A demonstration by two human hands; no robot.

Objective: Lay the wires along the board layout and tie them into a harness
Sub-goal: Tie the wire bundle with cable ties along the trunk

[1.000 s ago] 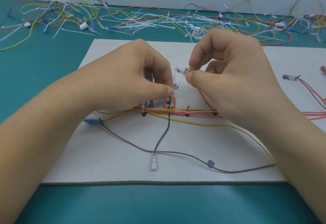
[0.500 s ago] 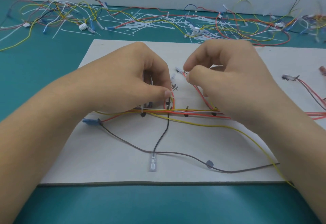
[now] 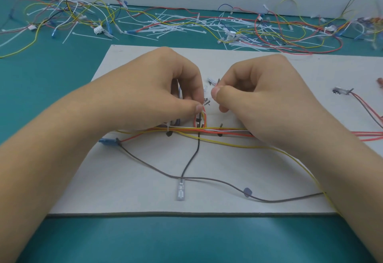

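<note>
A white layout board (image 3: 207,198) lies flat on the teal table. Across its middle runs a bundle of red, yellow and white wires (image 3: 223,131). A short upright branch of red and yellow wires (image 3: 200,120) rises from the bundle. My left hand (image 3: 165,95) pinches the top of this branch between thumb and fingers. My right hand (image 3: 259,90) is closed on the thin white tail of a cable tie (image 3: 207,97), held just right of the left fingertips. A black wire (image 3: 191,159) drops to a clear terminal (image 3: 180,190). A grey wire (image 3: 217,180) sweeps across the near part.
Loose coloured wires (image 3: 68,14) and several white cable ties (image 3: 172,26) lie scattered along the table's far side. A blue connector (image 3: 107,141) sits at the bundle's left end. A white connector with red wires (image 3: 342,91) lies at the board's right side.
My right hand has moved left and closer to my left hand, with the tie's tail pinched. My left hand has stayed on the wire branch.
</note>
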